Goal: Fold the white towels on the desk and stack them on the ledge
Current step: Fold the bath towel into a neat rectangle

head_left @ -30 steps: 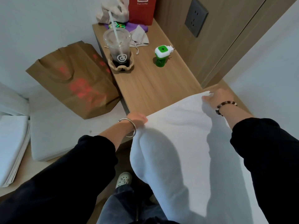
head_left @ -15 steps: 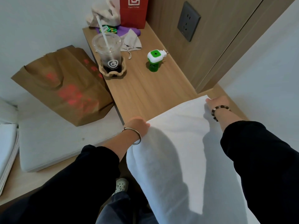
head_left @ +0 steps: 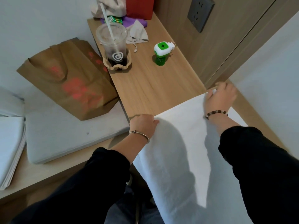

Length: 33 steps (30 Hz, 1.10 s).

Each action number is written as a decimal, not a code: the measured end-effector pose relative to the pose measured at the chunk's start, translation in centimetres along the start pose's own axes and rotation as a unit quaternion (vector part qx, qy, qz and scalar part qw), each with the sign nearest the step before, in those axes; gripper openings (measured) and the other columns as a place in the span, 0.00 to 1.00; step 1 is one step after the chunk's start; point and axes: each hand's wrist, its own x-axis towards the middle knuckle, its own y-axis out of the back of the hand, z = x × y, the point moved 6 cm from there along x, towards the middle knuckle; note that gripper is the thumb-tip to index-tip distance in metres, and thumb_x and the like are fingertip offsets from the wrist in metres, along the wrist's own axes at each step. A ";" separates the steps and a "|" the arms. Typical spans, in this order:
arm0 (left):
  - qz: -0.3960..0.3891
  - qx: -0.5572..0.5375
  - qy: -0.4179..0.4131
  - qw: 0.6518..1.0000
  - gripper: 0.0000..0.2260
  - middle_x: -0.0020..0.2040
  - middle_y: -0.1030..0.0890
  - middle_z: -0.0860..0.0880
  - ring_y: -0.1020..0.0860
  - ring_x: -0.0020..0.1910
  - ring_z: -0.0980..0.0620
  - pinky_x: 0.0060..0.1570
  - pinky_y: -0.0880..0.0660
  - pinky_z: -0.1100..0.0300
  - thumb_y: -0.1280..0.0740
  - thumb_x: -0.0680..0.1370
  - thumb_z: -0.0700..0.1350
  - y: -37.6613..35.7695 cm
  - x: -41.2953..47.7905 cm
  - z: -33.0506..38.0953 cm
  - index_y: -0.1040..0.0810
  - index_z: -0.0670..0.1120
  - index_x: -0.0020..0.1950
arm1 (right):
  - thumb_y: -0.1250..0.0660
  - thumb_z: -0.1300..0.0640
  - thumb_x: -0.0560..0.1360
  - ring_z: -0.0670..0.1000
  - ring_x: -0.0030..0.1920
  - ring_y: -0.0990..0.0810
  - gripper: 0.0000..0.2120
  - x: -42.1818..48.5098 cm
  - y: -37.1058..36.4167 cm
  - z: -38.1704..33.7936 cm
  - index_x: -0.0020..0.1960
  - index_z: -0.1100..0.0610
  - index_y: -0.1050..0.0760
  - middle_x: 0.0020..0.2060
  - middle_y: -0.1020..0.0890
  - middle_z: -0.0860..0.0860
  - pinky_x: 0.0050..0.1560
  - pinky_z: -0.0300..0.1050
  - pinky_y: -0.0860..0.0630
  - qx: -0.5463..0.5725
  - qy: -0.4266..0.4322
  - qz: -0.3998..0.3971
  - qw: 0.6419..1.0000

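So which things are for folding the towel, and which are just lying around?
For the job: white towel, left hand and right hand holding its far edge, desk, white folded stack at left.
Just lying about: brown paper bag, cup with straw, green bottle, red bag.

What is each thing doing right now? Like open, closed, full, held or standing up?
white towel: unfolded, far edge on the desk, rest hanging off
left hand: grips towel's far left corner
right hand: grips towel's far right corner
cup: upright, lid on, straw in, little dark drink left
paper bag: lying on its side
green bottle: standing upright
wall socket: nothing plugged in
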 end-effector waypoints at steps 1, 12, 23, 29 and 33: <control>-0.007 0.003 0.001 1.000 0.16 0.46 0.19 0.44 0.22 0.47 0.42 0.39 0.35 0.58 0.43 0.81 0.55 -0.1 0.1 0.0 0.24 0.45 0.45 | 0.37 0.59 0.74 0.61 0.57 0.29 0.12 -1.6 0.5 -1.8 0.56 0.61 0.27 0.56 0.25 0.60 0.57 0.54 0.35 0.042 0.042 0.017 0.998; -0.034 -0.074 0.018 0.997 0.19 0.52 0.22 0.40 0.25 0.54 0.40 0.47 0.31 0.54 0.43 0.81 0.54 -0.2 0.1 -0.7 0.24 0.39 0.53 | 0.60 0.46 0.81 0.49 0.76 0.58 0.27 -9.3 -5.2 -5.1 0.77 0.52 0.52 0.77 0.54 0.50 0.74 0.58 0.58 -0.062 0.142 -0.256 0.954; -0.180 -0.285 0.067 0.939 0.07 0.39 0.26 0.47 0.29 0.41 0.50 0.43 0.32 0.58 0.36 0.77 0.43 1.5 -3.5 -7.0 0.23 0.44 0.40 | 0.57 0.46 0.80 0.52 0.77 0.58 0.28 -13.3 -4.8 -7.6 0.78 0.53 0.55 0.77 0.56 0.52 0.73 0.60 0.58 -0.067 0.096 -0.256 0.960; -0.223 -0.274 0.031 0.935 0.06 0.39 0.26 0.48 0.30 0.39 0.52 0.42 0.34 0.60 0.32 0.76 0.44 -4.5 -5.4 -10.6 0.24 0.46 0.39 | 0.58 0.46 0.78 0.53 0.77 0.57 0.29 -12.7 -5.1 -7.3 0.77 0.53 0.52 0.77 0.54 0.52 0.73 0.61 0.56 -0.085 0.088 -0.239 0.963; -0.057 -0.442 0.178 0.877 0.08 0.34 0.26 0.49 0.30 0.34 0.54 0.34 0.33 0.66 0.34 0.77 0.41 -6.1 -5.4 -12.6 0.21 0.41 0.39 | 0.58 0.46 0.78 0.53 0.77 0.56 0.29 -12.7 -5.1 -7.2 0.77 0.53 0.51 0.77 0.53 0.53 0.74 0.61 0.56 -0.081 0.090 -0.234 0.965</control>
